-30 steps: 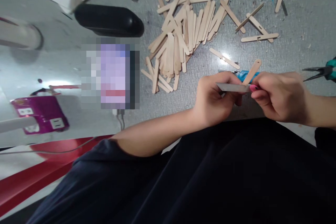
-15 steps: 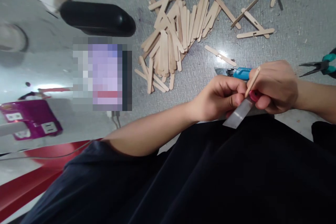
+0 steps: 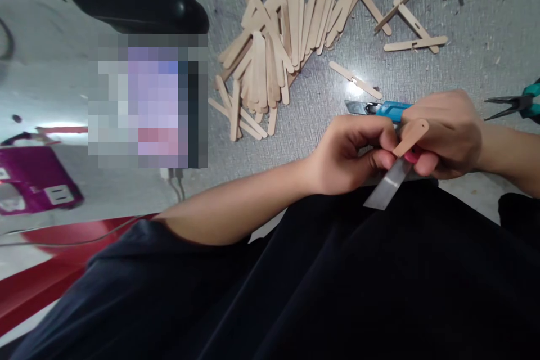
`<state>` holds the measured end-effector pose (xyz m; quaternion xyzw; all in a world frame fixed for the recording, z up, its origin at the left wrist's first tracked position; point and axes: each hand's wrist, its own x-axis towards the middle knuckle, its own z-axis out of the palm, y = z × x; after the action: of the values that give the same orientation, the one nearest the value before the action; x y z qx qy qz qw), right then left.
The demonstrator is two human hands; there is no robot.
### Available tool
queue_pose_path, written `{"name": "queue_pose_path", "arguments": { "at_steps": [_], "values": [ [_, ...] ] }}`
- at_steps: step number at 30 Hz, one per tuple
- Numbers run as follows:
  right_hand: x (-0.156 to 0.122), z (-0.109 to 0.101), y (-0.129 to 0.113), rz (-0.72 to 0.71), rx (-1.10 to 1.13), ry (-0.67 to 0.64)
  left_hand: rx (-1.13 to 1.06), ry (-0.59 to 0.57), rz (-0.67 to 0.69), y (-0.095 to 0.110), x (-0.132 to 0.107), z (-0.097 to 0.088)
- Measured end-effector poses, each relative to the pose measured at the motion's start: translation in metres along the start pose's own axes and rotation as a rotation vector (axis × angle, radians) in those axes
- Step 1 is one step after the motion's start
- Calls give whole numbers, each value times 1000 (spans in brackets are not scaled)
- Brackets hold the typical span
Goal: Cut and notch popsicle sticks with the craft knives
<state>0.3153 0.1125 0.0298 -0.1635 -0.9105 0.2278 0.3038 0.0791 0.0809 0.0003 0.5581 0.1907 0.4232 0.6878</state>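
Observation:
My left hand [image 3: 354, 154] pinches a wooden craft stick [image 3: 413, 136], its rounded end with a small dark spot pointing up and to the right. In my right hand [image 3: 447, 132], closed, is a cutter knife [image 3: 386, 185]; a bit of its red handle shows between the fingers, and its broad metal blade points down and left. The blade lies against or just below the stick; exact contact is hidden by the fingers. Just beyond both hands lies a blue utility knife [image 3: 392, 109] with its blade out. A notched craft stick [image 3: 352, 79] rests behind it.
A heap of craft sticks [image 3: 274, 39] spreads across the grey table [image 3: 312, 129]. Several loose, partly notched sticks [image 3: 415, 44] lie at the upper right. Pliers [image 3: 514, 104] are at the right edge. A black case [image 3: 139, 0] and a purple power strip [image 3: 37, 180] are on the left.
The craft stick has turned so its flat face shows, where its narrow edge showed before. My hands stay together, the blade still beneath. The camera view has shifted slightly.

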Motion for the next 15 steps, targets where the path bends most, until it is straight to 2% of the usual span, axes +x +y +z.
{"name": "queue_pose_path", "arguments": {
  "at_steps": [11, 13, 15],
  "values": [
    [-6, -2, 2, 81, -27, -256, 228, 20, 117, -5, -5, 4],
    [-7, -1, 0, 100, -58, -283, 265, 12, 141, -6, -6, 6],
    [-9, 0, -1, 63, -90, -239, 274, 7, 179, -6, -6, 7]
  ]
}}
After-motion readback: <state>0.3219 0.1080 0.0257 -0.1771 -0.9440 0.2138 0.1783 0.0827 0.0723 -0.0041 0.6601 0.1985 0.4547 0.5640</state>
